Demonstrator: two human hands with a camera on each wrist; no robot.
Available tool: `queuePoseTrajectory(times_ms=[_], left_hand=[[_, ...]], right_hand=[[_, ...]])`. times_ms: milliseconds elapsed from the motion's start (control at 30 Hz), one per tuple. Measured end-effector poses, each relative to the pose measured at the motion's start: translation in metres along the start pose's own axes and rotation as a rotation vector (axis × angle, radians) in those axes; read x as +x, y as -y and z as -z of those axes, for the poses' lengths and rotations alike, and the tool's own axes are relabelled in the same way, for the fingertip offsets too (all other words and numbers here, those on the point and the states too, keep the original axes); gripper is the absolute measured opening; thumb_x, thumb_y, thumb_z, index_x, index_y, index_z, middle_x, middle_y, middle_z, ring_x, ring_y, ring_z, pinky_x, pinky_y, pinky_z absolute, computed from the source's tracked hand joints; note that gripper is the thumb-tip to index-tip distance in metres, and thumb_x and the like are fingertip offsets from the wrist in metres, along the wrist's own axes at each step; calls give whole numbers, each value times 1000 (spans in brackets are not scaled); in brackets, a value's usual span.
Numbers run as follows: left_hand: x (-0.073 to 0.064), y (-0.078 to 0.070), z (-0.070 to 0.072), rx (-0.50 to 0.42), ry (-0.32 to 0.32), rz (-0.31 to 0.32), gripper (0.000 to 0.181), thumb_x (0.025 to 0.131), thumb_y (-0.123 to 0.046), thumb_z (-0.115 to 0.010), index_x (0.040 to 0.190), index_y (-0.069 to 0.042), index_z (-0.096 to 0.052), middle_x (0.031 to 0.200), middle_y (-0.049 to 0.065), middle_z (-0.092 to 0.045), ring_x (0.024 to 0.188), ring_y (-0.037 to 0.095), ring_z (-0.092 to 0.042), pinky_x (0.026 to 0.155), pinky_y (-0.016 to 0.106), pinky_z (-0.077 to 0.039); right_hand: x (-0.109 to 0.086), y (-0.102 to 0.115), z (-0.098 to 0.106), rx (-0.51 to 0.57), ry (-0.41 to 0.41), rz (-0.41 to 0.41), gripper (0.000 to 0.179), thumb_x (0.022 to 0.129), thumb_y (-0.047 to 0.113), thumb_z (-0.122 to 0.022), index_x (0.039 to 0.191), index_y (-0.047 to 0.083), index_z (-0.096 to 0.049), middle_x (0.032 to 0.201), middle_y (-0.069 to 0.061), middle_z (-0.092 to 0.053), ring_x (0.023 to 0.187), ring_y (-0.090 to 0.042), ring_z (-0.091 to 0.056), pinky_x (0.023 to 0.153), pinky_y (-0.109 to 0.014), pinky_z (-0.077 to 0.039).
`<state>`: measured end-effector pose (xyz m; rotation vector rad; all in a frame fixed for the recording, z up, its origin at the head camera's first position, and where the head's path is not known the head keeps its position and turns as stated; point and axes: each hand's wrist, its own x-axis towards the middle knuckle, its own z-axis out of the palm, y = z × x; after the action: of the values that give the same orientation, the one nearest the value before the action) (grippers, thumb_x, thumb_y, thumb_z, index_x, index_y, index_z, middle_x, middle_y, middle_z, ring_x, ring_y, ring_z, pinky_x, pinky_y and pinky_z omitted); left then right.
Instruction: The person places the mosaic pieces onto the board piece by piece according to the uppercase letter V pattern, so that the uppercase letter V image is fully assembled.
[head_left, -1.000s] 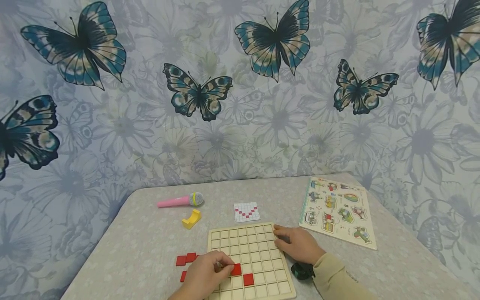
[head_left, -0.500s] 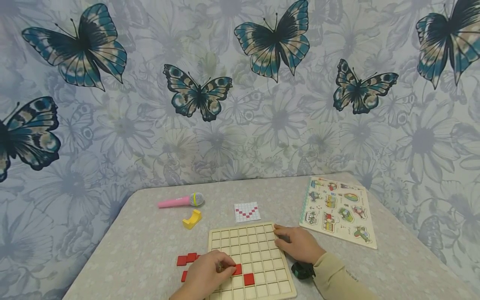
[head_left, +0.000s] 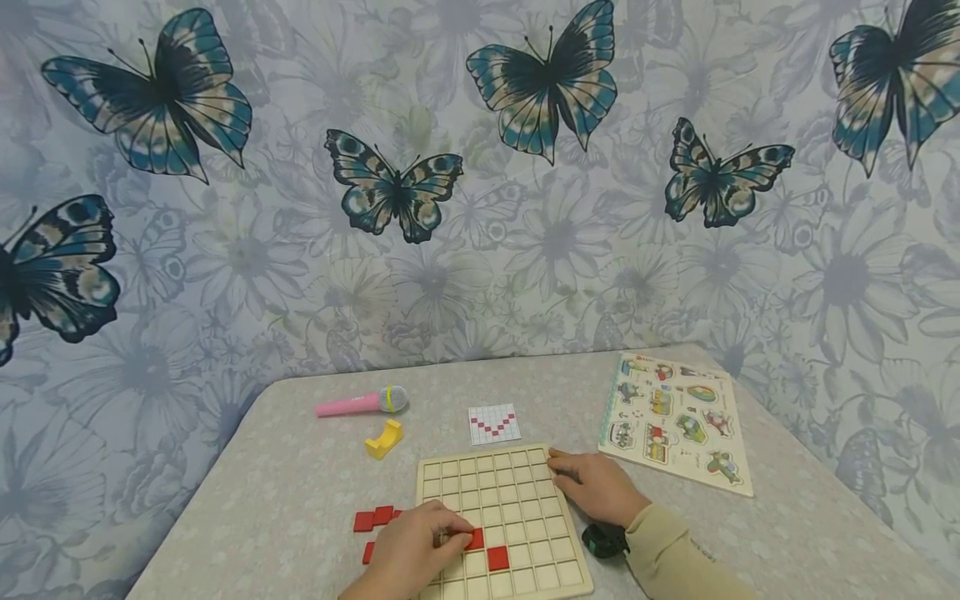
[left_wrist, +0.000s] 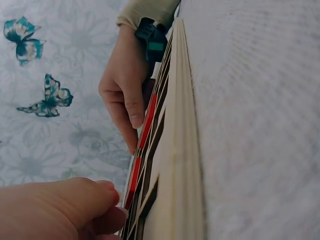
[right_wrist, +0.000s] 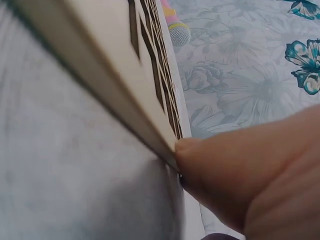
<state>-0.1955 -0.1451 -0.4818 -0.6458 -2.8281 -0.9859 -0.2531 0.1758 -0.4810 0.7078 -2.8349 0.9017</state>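
My left hand (head_left: 416, 546) is over the left part of a wooden grid board (head_left: 517, 483). Its thumb and curled index finger meet at the left edge of a red square tile (head_left: 475, 540) in one cell. Diagonally nearer, a second red tile (head_left: 498, 558) lies in another cell. In the left wrist view the thumb (left_wrist: 95, 197) is close to the row of red pieces (left_wrist: 133, 181). My right hand (head_left: 600, 487) rests at the board's far right corner, fingers extended against the edge. The right wrist view shows its thumb (right_wrist: 215, 160) pressed to that edge.
Loose red tiles (head_left: 363, 522) lie left of the board, partly behind my left hand. Beyond it are a pattern card (head_left: 493, 425), a yellow curved block (head_left: 384, 439) and a pink toy microphone (head_left: 360, 403). A picture puzzle board (head_left: 675, 421) lies at right.
The right thumb has shifted slightly toward the index finger along the board's edge. My left hand stays nearly still at the tile, and both tiles remain in place.
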Motion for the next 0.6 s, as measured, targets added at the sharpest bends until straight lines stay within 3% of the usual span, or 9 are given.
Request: queuePoseTrajectory(times_ms=[167, 267, 400, 467, 600], left_hand=[[1, 1, 12, -82, -72, 69, 8, 95, -38, -74, 98, -32, -79, 90, -23, -68, 59, -3, -50, 50, 21, -42], [4, 5, 28, -101, -153, 189, 9, 95, -36, -74, 100, -29, -78, 89, -19, -70, 56, 2, -52, 47, 24, -42], [8, 21, 53, -41, -224, 346, 12, 96, -33, -73, 104, -26, -78, 92, -12, -73, 61, 9, -56, 50, 29, -44], [9, 32, 63, -11, -210, 387, 14, 96, -31, -73, 106, -23, -78, 96, -9, -73, 69, 10, -58, 56, 31, -46], [9, 52, 75, 22, -102, 448, 15, 96, -27, -72, 106, -16, -76, 95, -4, -72, 78, 12, -60, 67, 34, -52]], right_hand=[[0, 2, 1, -12, 16, 1, 36, 102, 20, -65, 136, 7, -67, 147, -9, -60, 128, -34, -62, 103, -51, -50], [0, 2, 1, -11, 32, -1, 37, 102, 20, -64, 137, 8, -66, 149, -9, -58, 130, -35, -61, 104, -52, -49], [1, 2, 2, -18, 48, -1, 38, 103, 20, -63, 140, 8, -64, 151, -9, -56, 131, -35, -60, 104, -52, -49], [1, 2, 3, -23, 50, -4, 39, 103, 20, -63, 140, 9, -64, 151, -8, -56, 131, -35, -60, 104, -52, -49], [0, 3, 3, -15, 56, 0, 39, 104, 21, -62, 140, 8, -63, 151, -9, -55, 131, -36, -60, 104, -53, -49]])
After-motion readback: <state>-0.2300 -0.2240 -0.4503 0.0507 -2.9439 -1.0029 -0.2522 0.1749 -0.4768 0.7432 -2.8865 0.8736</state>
